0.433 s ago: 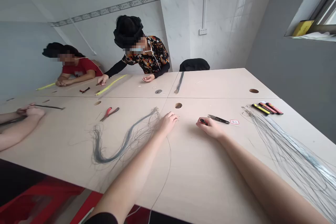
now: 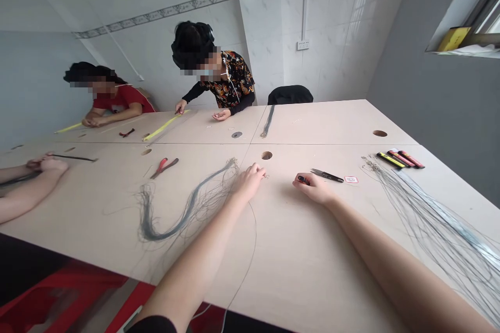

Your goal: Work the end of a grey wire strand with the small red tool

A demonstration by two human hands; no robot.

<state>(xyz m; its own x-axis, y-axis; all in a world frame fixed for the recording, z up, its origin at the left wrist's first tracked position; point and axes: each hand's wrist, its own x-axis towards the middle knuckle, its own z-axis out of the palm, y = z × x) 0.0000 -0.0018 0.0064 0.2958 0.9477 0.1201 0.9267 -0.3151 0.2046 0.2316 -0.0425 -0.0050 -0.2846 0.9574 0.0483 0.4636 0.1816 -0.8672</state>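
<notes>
Coworker's hand (image 2: 180, 107) shifted rightward; left hand (image 2: 250, 182) pinches a strand (image 2: 255, 234) at its fingertips (image 2: 260, 170), right hand (image 2: 313, 189) grips a tool (image 2: 302, 180).

Between the left hand (image 2: 250, 182) and the right hand (image 2: 314, 188), a bare lane of tabletop (image 2: 300, 265), broad enough for a hand, runs down to bottom centre, a single wire (image 2: 255, 235) along its left. Thread snips (image 2: 332, 176) lie just beside the right hand; loose wires (image 2: 424, 226) bar the lower right, a wire bundle (image 2: 189, 209) the centre left.
</notes>
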